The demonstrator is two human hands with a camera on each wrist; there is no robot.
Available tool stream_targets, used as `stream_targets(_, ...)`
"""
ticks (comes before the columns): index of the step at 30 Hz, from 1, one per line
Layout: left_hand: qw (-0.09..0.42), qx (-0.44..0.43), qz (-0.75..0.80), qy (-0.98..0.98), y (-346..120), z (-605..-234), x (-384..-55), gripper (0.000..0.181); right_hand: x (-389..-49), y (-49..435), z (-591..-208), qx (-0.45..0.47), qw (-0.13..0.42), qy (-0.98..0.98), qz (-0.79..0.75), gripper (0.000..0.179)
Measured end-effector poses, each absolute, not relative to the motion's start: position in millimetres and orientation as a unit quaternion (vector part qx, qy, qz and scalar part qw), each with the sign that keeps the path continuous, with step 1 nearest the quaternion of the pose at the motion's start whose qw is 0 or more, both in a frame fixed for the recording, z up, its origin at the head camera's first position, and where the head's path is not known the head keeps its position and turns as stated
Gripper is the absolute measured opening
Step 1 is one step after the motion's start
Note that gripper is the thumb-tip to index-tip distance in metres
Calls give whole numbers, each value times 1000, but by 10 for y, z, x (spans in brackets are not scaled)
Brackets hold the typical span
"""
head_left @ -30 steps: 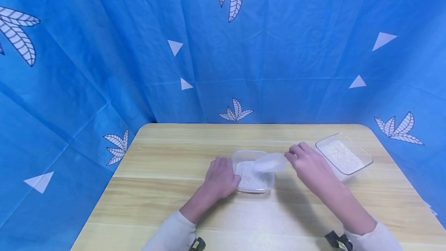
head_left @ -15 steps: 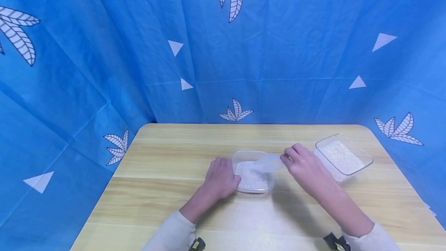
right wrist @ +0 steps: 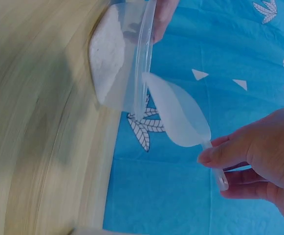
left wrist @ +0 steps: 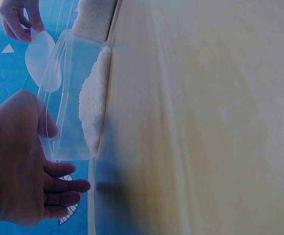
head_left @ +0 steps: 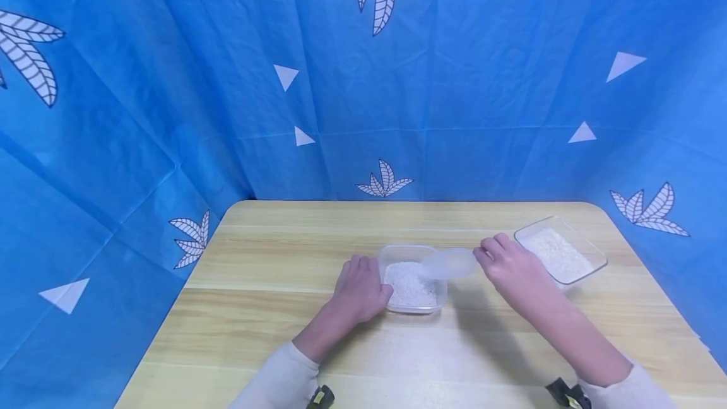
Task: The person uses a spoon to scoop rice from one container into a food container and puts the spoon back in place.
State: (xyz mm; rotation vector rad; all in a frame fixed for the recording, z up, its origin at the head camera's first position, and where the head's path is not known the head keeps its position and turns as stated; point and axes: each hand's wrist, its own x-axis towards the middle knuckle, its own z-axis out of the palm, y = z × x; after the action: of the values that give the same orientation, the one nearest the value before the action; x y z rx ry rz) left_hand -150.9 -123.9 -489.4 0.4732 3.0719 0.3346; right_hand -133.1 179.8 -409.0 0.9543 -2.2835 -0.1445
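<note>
A clear plastic container [head_left: 413, 309] with white rice [head_left: 410, 286] in it stands on the table. At its left side my left hand [head_left: 360, 289] holds the wall, the thumb at the rim and the other fingers outside, as the left wrist view [left wrist: 22, 161] shows. My right hand [head_left: 508, 264] pinches the short handle of a translucent white scoop [right wrist: 178, 112] between thumb and fingers. The scoop's tip is over the container's right rim, with its bowl tilted above the table. Whether any grains are in the scoop I cannot tell.
A second, larger clear container [head_left: 596, 264] with white rice stands at the right, just beyond my right hand. The wooden table [head_left: 272, 257] has rounded far corners. A blue patterned cloth [head_left: 483, 81] hangs behind it and at both sides.
The right hand with the scoop dipped slightly left over the container, then drew back to the right. The rice in the container looks a little whiter and fuller. The left hand stays put.
</note>
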Motion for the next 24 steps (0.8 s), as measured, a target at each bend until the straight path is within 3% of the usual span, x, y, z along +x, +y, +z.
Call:
stream_targets(16,19,148,102,984,-1233,-4905,-1519,41,-1263,2135,-4093,312,281,-904,78,32)
stream_targets(20,16,148,102,984,-1230,-4902,-1517,39,-1268,2226,-4099,317,298,-896,90,35)
stream_targets(22,15,149,101,983,-1229,-4897,-1514,40,-1281,2266,-4109,325,315,-887,92,20)
stream_targets(24,14,150,100,984,-1226,-4890,-1511,39,-1293,2305,-4115,332,334,-877,94,33)
